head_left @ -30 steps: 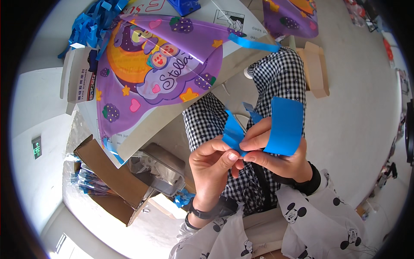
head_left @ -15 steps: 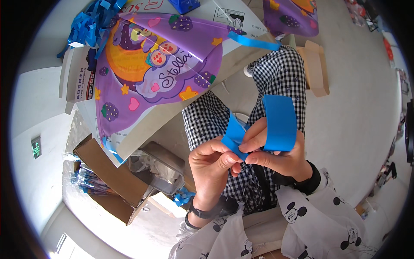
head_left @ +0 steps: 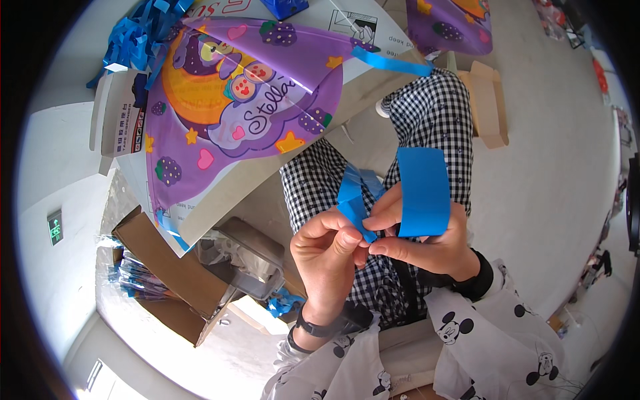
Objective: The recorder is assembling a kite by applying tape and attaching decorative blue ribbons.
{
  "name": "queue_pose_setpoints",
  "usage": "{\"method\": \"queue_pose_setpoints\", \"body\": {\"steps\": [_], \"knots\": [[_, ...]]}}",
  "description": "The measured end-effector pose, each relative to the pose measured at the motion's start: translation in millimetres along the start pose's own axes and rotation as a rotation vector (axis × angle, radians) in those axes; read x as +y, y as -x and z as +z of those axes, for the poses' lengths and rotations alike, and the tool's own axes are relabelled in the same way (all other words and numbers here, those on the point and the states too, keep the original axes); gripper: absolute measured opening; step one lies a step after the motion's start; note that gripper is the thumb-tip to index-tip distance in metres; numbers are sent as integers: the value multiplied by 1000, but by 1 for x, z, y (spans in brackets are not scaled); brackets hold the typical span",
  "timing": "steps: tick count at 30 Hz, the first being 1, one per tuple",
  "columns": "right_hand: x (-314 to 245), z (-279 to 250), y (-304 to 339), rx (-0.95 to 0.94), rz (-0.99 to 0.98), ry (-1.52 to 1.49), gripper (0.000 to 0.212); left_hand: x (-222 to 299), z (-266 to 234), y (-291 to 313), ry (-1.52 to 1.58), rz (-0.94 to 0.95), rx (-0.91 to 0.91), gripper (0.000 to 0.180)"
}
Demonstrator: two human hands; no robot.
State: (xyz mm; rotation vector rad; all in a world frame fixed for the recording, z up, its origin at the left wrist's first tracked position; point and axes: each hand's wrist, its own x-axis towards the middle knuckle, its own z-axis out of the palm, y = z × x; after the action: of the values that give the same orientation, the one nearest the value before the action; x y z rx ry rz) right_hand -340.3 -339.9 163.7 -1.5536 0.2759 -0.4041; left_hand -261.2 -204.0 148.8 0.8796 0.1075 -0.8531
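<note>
Above my lap, a shiny blue plastic strip [head_left: 425, 193] runs between my two hands. My left hand [head_left: 325, 263] pinches a folded, creased part of it between thumb and forefinger. My right hand [head_left: 437, 247] grips it close beside the left fingertips, and a wide band of the strip stands up in a curve over the right fingers. Whether the band and the creased part are one piece is hidden by the fingers. On the table ahead lies a purple printed kite [head_left: 257, 100] with a bear, a moon and stars, and a short blue tail [head_left: 392, 63] at its right corner.
A heap of blue strips [head_left: 143, 37] lies at the table's far left, by a small white box [head_left: 123, 113]. An open cardboard box [head_left: 170, 267] with packed items stands lower left, beside a grey bin [head_left: 250, 257]. Another purple kite [head_left: 453, 27] hangs at the far right.
The creased part at my left fingertips has folded over more and its end has shifted up and left. Both hands have moved slightly left, keeping hold.
</note>
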Motion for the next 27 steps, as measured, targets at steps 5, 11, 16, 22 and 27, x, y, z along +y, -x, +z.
{"method": "queue_pose_setpoints", "body": {"steps": [5,11,16,22,27], "knots": [[1,1,-1,18,8,1,24,-1,-1,0,32,8,-16,14],[2,4,-1,64,35,-23,16,-5,-5,2,-25,1,-20,14],[4,1,-3,113,-5,16,10,-4,-7,-1,-143,76,-3,17],[-3,-9,4,82,319,-351,10,8,-12,-5,-855,427,-46,21],[7,-9,7,191,344,-509,22,19,-9,10,-498,141,-224,14]]}}
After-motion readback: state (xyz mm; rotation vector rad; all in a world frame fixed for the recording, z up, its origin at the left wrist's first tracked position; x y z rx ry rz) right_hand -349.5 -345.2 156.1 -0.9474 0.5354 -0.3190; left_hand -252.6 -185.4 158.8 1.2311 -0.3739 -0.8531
